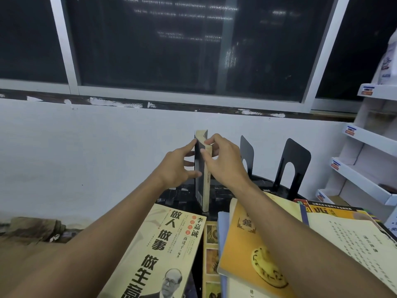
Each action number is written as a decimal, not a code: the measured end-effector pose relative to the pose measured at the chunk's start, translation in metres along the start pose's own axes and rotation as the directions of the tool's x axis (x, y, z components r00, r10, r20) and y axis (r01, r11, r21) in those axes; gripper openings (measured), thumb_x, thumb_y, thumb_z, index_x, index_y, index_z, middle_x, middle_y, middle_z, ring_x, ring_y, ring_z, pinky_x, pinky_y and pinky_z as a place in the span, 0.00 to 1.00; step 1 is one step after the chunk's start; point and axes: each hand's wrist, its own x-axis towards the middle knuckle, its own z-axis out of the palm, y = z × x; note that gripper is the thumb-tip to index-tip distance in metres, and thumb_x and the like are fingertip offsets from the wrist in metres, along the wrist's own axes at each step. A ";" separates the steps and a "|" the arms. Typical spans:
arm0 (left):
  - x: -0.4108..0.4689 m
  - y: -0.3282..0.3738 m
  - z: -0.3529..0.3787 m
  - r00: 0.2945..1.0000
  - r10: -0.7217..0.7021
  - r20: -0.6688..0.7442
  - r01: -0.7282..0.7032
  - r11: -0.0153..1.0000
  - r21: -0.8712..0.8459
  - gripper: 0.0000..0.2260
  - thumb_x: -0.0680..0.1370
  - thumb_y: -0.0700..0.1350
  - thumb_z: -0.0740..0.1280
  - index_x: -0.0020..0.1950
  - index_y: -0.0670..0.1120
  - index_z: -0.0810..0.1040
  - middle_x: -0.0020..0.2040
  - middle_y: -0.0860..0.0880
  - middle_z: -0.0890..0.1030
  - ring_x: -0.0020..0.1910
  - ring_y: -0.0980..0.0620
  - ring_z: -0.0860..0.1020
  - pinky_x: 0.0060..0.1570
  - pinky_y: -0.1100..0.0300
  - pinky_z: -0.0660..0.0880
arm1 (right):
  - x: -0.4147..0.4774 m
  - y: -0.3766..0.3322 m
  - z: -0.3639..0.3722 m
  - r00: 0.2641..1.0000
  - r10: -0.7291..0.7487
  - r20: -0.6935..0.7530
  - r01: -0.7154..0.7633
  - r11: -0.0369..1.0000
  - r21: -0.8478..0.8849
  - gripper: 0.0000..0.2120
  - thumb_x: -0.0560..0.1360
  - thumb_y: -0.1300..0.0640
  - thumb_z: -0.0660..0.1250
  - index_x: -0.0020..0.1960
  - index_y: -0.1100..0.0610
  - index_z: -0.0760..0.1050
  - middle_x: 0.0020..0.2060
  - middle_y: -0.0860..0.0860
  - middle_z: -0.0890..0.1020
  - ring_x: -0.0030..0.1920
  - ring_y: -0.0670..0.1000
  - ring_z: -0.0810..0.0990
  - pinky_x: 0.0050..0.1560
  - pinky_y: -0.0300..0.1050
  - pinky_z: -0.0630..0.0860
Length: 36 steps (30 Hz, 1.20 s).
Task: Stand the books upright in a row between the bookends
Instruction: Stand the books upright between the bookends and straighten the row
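Note:
A thin book with a dark cover (pixel 200 181) stands upright on the dark table (pixel 223 196), its spine toward me. My left hand (pixel 179 166) presses its left side and my right hand (pixel 223 162) grips its right side and top edge. Two black metal bookends (pixel 247 155) (pixel 293 164) stand to the right of the book, apart from it. Lying flat near me are a cream book with a portrait (pixel 159 252), an orange book (pixel 247 244) on a stack, and a white-paged book (pixel 348 237) over a red and yellow one (pixel 322 208).
A white wall (pixel 86 147) runs behind the table below a dark window (pixel 171 50). A white tiered display rack (pixel 365 147) stands at the right. A brown rumpled cloth (pixel 36 229) lies at the left.

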 end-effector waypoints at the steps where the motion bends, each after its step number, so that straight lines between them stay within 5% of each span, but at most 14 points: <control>1: 0.000 0.000 0.000 1.000 0.005 -0.002 -0.005 1.000 0.002 0.45 0.73 0.42 0.78 0.83 0.55 0.54 0.74 0.51 0.74 0.64 0.49 0.80 0.65 0.51 0.77 | 0.000 -0.002 0.001 1.000 0.011 -0.003 -0.011 1.000 0.017 0.06 0.80 0.53 0.68 0.55 0.48 0.73 0.50 0.48 0.79 0.48 0.43 0.78 0.37 0.25 0.68; 6: -0.001 0.000 -0.001 1.000 0.025 -0.019 -0.025 1.000 0.007 0.45 0.73 0.45 0.78 0.82 0.56 0.56 0.73 0.51 0.75 0.61 0.49 0.81 0.63 0.53 0.78 | 0.001 -0.008 0.004 0.998 0.060 0.034 -0.064 0.988 0.144 0.07 0.79 0.54 0.70 0.56 0.51 0.75 0.47 0.44 0.80 0.44 0.39 0.80 0.38 0.22 0.70; 10: -0.003 -0.004 -0.001 1.000 0.027 -0.015 -0.027 1.000 -0.012 0.44 0.73 0.44 0.78 0.82 0.57 0.57 0.72 0.51 0.75 0.62 0.51 0.81 0.64 0.51 0.78 | 0.003 -0.003 -0.006 0.984 0.021 0.179 -0.047 0.989 0.139 0.13 0.78 0.57 0.72 0.61 0.48 0.76 0.48 0.37 0.78 0.44 0.25 0.76 0.37 0.20 0.69; 15: -0.004 -0.006 0.001 0.999 0.041 -0.008 -0.041 0.999 -0.005 0.40 0.74 0.42 0.77 0.81 0.54 0.60 0.73 0.51 0.76 0.63 0.50 0.80 0.65 0.48 0.77 | 0.002 0.004 -0.013 0.965 -0.020 0.263 0.006 0.998 0.056 0.20 0.78 0.60 0.72 0.65 0.44 0.74 0.60 0.42 0.78 0.49 0.27 0.77 0.42 0.18 0.68; 23: -0.005 -0.008 0.004 0.999 0.049 -0.006 -0.049 0.999 0.016 0.37 0.76 0.41 0.75 0.80 0.55 0.62 0.72 0.52 0.76 0.63 0.50 0.81 0.66 0.48 0.77 | -0.001 0.005 -0.008 0.967 -0.032 0.254 0.034 0.999 -0.005 0.21 0.79 0.59 0.71 0.68 0.46 0.72 0.59 0.43 0.79 0.49 0.30 0.76 0.43 0.17 0.67; 28: -0.011 -0.005 0.006 0.999 0.038 0.010 -0.039 0.997 0.062 0.33 0.78 0.45 0.73 0.79 0.56 0.63 0.70 0.55 0.76 0.65 0.51 0.79 0.61 0.58 0.75 | -0.007 0.003 -0.018 0.948 -0.018 0.317 0.040 0.997 -0.063 0.27 0.80 0.50 0.70 0.75 0.41 0.65 0.64 0.43 0.73 0.57 0.39 0.74 0.47 0.25 0.65; 30: -0.016 -0.001 0.006 1.000 0.014 0.008 -0.015 0.997 0.078 0.32 0.78 0.47 0.73 0.80 0.55 0.63 0.72 0.53 0.75 0.68 0.50 0.76 0.64 0.54 0.76 | -0.012 0.002 -0.029 0.944 -0.010 0.329 0.038 0.996 -0.079 0.29 0.80 0.48 0.69 0.77 0.41 0.62 0.65 0.43 0.71 0.60 0.40 0.73 0.50 0.27 0.66; 34: -0.037 0.015 0.009 0.992 -0.077 -0.100 0.089 0.988 0.123 0.38 0.79 0.50 0.72 0.82 0.48 0.54 0.80 0.46 0.59 0.77 0.45 0.63 0.72 0.48 0.68 | -0.032 -0.003 -0.063 0.950 0.020 0.313 0.025 0.990 -0.138 0.26 0.80 0.44 0.67 0.76 0.43 0.64 0.66 0.43 0.71 0.62 0.41 0.71 0.61 0.44 0.76; 36: -0.051 0.025 0.011 0.982 -0.037 -0.187 0.058 0.993 0.108 0.38 0.79 0.50 0.72 0.82 0.50 0.54 0.81 0.48 0.55 0.80 0.46 0.57 0.75 0.49 0.62 | -0.047 -0.003 -0.085 0.950 0.051 0.309 0.004 0.984 -0.177 0.24 0.80 0.43 0.66 0.74 0.44 0.66 0.65 0.42 0.72 0.62 0.41 0.71 0.62 0.45 0.75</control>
